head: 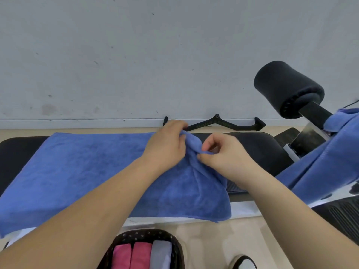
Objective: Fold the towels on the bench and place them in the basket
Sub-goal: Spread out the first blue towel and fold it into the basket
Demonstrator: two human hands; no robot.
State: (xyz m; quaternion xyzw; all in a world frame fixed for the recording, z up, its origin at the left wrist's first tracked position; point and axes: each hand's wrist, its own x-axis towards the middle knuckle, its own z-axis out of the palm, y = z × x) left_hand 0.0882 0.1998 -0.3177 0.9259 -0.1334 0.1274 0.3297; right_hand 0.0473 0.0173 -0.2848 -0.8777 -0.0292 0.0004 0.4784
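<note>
A blue towel (81, 167) lies spread over the black bench (258, 148), hanging over its near edge. My left hand (167, 144) grips a bunched far-right corner of the towel. Beside it, my right hand (223, 152) pinches the same gathered fold with thumb and fingertips. A dark basket (172, 241) stands on the floor at the bottom centre, holding two rolled pink towels (132, 255) and a pale grey one (160, 253). A second blue towel (322, 164) hangs over the bench's frame at the right.
A black foam roller pad (287, 88) sticks out on a post at the upper right. A black cable-handle bar (217, 125) lies on the floor by the grey wall. A shoe (242, 262) shows at the bottom right on the beige floor.
</note>
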